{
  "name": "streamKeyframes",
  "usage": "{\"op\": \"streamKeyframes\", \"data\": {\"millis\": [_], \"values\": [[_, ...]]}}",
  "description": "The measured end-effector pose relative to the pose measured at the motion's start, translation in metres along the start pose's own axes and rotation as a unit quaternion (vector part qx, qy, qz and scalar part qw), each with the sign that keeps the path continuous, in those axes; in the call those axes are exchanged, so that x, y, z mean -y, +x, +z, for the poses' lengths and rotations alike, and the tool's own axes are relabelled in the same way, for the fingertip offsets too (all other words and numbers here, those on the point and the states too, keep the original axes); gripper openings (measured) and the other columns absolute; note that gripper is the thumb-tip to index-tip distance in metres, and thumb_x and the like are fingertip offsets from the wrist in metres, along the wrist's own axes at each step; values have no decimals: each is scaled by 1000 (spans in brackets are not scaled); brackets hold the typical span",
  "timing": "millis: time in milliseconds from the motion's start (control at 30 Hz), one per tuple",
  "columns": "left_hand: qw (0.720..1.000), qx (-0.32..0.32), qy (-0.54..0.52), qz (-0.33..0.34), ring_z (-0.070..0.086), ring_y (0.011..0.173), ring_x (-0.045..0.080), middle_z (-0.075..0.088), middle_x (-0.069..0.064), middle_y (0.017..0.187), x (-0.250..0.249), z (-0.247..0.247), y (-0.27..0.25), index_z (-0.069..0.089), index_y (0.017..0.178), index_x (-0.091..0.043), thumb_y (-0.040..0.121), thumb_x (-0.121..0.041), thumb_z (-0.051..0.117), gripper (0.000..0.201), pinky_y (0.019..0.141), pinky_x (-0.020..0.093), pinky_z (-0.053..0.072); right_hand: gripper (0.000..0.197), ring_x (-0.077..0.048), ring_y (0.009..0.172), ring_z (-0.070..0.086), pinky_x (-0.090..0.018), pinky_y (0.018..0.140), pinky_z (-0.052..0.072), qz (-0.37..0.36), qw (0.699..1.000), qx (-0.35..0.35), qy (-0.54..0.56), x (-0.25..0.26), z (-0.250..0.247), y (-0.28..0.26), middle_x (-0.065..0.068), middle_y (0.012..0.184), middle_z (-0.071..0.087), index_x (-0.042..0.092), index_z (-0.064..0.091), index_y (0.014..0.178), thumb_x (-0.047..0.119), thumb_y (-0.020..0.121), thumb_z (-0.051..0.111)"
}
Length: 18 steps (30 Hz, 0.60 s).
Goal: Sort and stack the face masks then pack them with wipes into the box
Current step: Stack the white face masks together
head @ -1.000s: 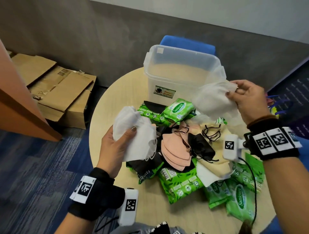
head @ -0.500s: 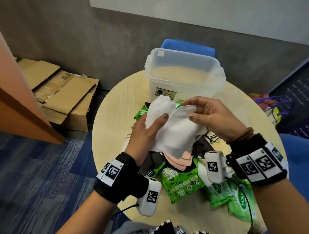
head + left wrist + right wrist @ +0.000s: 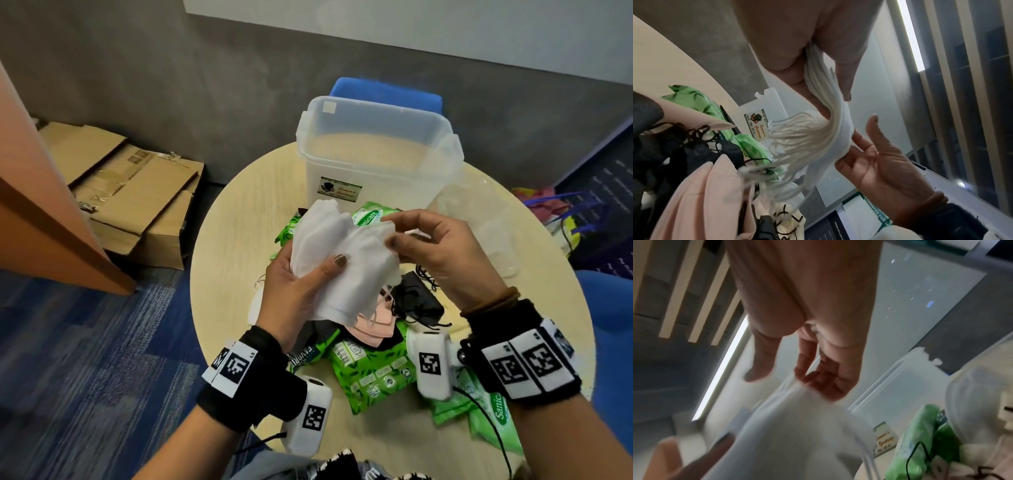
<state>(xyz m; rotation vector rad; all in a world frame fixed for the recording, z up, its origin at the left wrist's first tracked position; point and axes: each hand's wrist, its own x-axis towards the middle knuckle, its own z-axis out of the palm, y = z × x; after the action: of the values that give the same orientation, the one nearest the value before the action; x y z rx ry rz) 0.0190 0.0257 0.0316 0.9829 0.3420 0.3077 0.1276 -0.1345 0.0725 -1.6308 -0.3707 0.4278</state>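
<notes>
A stack of white face masks (image 3: pixel 346 270) is held above the table's middle. My left hand (image 3: pixel 318 270) grips it from the left, thumb across the front. The right hand (image 3: pixel 390 231) pinches the stack's upper right corner between thumb and fingers. The left wrist view shows the layered white masks (image 3: pixel 818 138) fanned between my left hand (image 3: pixel 828 65) and the right hand (image 3: pixel 869 146). Under the hands lie pink masks (image 3: pixel 373 325), a black mask (image 3: pixel 416 301) and green wipes packs (image 3: pixel 373 370). The clear plastic box (image 3: pixel 376 113) stands open behind them, with nothing seen inside.
The round table (image 3: pixel 239 222) carries the pile; more wipes packs (image 3: pixel 493 414) lie at its near right edge. A clear lid (image 3: pixel 486 219) lies right of the box. Flattened cardboard (image 3: pixel 137 192) lies on the floor to the left, and a blue chair (image 3: pixel 383 94) stands behind the box.
My right hand brought a single white mask from the right, near the box, over to the stack in the left hand. Both hands now meet on the white masks.
</notes>
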Motion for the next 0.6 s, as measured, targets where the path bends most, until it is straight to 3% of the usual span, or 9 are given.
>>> {"op": "streamKeyframes", "data": {"millis": [133,267,400,500,600], "values": [[1000,-4,-7,5,70,95,26,71,15,111,4,4,-3,57,123,0,80,-4,66,44,73,33,58,12,-11,68,64,-20,68,53,-51,997,-52,14,-7,13,-1,1,70,71,6,67,76,0,70,75],[1000,-26,-4,14,71,91,21,73,10,107,1,-1,-4,59,121,-3,80,-7,66,42,71,32,58,18,-8,67,68,-17,66,54,-24,997,-47,55,-14,4,-5,2,73,74,5,68,85,-7,72,69],[998,-46,16,26,68,99,25,71,12,113,-2,-8,-3,62,118,-8,78,-15,71,42,85,41,57,32,-9,65,68,-17,62,53,31,996,16,83,-18,2,-13,-2,73,74,3,67,99,-10,70,67],[999,-39,21,29,68,96,24,71,11,111,-2,-8,-3,62,117,-8,75,-14,71,43,83,38,57,45,-8,68,66,-16,68,52,36,996,25,79,-20,15,-12,1,71,70,10,67,105,0,61,72],[999,-21,17,22,69,97,24,71,11,112,1,-7,-7,61,118,-8,77,-10,68,42,79,35,58,44,-16,82,68,-27,80,55,37,993,6,112,-23,34,-10,-7,85,73,8,67,107,-2,65,73]]}}
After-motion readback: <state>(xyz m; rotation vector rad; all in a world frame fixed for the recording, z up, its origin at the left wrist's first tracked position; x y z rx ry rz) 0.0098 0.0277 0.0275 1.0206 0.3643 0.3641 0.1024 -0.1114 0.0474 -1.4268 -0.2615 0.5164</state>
